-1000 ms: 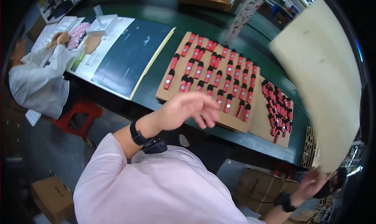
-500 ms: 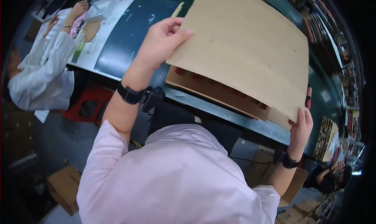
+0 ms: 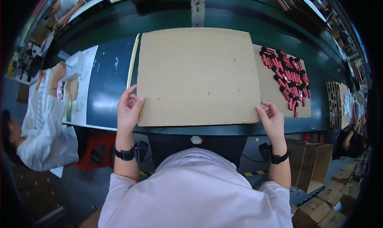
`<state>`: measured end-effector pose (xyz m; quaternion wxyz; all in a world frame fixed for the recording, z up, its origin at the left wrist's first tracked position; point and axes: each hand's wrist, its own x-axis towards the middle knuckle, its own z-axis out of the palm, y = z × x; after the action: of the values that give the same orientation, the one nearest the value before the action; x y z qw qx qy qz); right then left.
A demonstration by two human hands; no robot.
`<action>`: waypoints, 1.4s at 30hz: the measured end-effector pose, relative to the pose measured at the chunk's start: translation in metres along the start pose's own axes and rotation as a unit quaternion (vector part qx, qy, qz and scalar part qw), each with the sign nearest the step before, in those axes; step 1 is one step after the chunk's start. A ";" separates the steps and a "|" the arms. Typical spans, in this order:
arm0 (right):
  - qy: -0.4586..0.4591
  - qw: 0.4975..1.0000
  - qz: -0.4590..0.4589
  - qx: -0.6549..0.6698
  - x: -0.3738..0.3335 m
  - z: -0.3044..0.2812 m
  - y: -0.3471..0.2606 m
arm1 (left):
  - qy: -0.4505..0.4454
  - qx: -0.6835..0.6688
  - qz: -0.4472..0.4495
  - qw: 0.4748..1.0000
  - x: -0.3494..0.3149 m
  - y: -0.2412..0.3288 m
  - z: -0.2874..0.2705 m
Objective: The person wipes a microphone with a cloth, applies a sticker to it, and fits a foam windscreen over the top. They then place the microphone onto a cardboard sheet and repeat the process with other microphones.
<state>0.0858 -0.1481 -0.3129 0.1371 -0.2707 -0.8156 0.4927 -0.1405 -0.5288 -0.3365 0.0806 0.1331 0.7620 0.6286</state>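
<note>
A: Taking the sheet's centre as the dial, what's at nine o'clock?
B: A dark mat (image 3: pixel 111 80) on the bench, with pale marks too small to read.
A: And the left hand (image 3: pixel 128 115)?
B: At eight, thumb tip at the sheet's edge, fingers curled beside it; I can't tell whether they pinch.
A: The cardboard sheet (image 3: pixel 197 76) itself?
B: It lies flat before the person, over the bench. I'd judge it light, fairly stiff, not slippery, its corners easily bent; best held by opposite side edges. I see small dark nicks, no label.
A: Right hand (image 3: pixel 273 117)?
B: At four, thumb and fingers bent around the edge; again, I can't tell how firmly.
A: Further right?
B: Red-and-black tubes (image 3: pixel 292 75) heaped at three on another cardboard piece (image 3: pixel 269 89); nothing legible on them.
</note>
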 end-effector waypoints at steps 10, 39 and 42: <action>-0.030 0.993 -0.094 0.071 0.027 0.032 0.007 | -0.099 -0.125 0.000 0.987 0.018 0.020 0.020; 0.068 0.925 -0.061 -0.368 0.171 -0.035 0.002 | 0.013 -0.059 0.016 0.998 0.011 0.026 0.013; 0.061 0.871 -0.040 -0.485 0.184 -0.026 -0.005 | 0.083 0.159 0.176 0.968 0.001 0.037 0.009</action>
<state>-0.0530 -0.0253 -0.3038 0.0573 -0.2993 -0.9524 0.0115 -0.1346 -0.5135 -0.3022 -0.1175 0.2237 0.8206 0.5127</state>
